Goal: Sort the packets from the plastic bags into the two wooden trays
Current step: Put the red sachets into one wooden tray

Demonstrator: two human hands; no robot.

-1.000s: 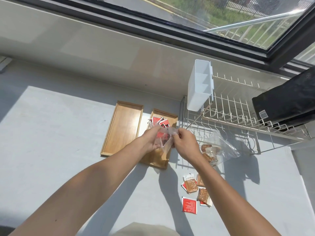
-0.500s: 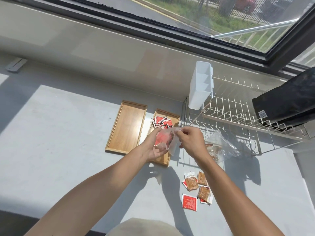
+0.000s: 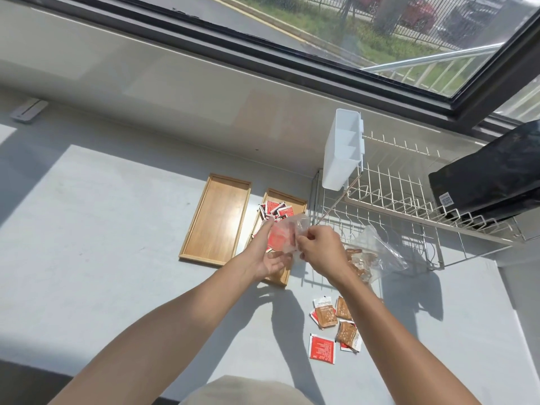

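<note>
Both forearms reach in from the near edge of the counter [image 3: 87, 229] and converge over the right tray.

Left hand [image 3: 270, 252]: palm turned up and inward, fingers loosely curled under a clear plastic bag [image 3: 287, 236], thumb on the bag's left side. Right hand [image 3: 318, 252]: knuckles up, thumb and forefinger pinching the bag's right edge, the other fingers curled in. The bag is held in the air between both hands, above the near half of the right tray, with red packets inside; count unreadable through the plastic.

Left to right on the counter:
- Left wooden tray [image 3: 216, 219]: long axis runs near to far, tilted slightly right at the far end. No packets in it.
- Right wooden tray [image 3: 287, 200]: parallel, just beside the first, near end hidden by the hands. A pile of red packets [image 3: 276, 209] in its far half, several, exact count not clear.
- Loose packets [image 3: 336, 325] near the near-right part of the counter: about three brown ones, one red packet [image 3: 322, 348] lying flat, plus red edges under the brown ones.
- Second plastic bag [image 3: 377, 252]: lying at the near edge of the white wire dish rack [image 3: 409, 206], open end pointing far-right, brown packets inside.

2 trays, 2 bags.
</note>
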